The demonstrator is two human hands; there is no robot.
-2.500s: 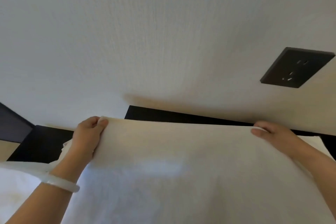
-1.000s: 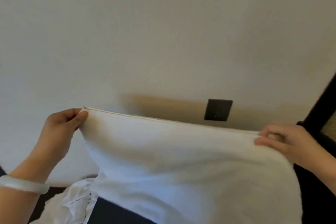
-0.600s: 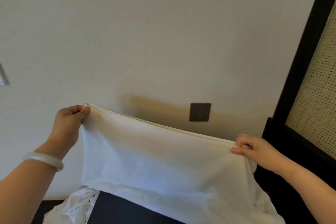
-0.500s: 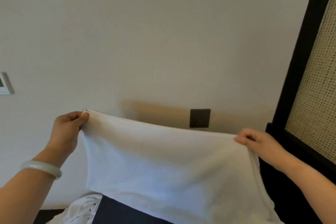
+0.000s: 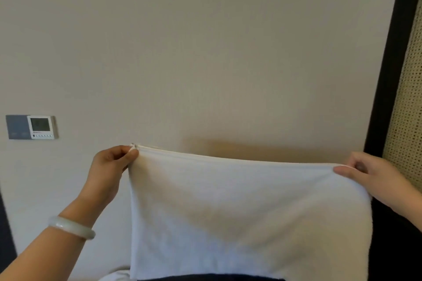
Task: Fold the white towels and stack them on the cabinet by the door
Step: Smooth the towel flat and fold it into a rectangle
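Observation:
I hold a white towel [image 5: 239, 212] stretched out in the air in front of a beige wall. My left hand [image 5: 109, 169] pinches its upper left corner between thumb and fingers. My right hand [image 5: 367, 175] pinches the upper right corner. The top edge shows doubled layers, and the cloth hangs straight down from it. A dark surface [image 5: 205, 278] shows just under the towel's lower edge, with a bit of another white cloth [image 5: 114, 275] at the bottom left.
A thermostat panel [image 5: 32, 127] is fixed on the wall at the left. A black frame [image 5: 386, 75] with a woven cane panel [image 5: 408, 121] stands at the right, close to my right hand. A dark edge [image 5: 4, 230] borders the lower left.
The towel has been lifted off the dark surface and pulled taut and level between both hands. My view has risen, and the wall socket is now hidden behind the towel.

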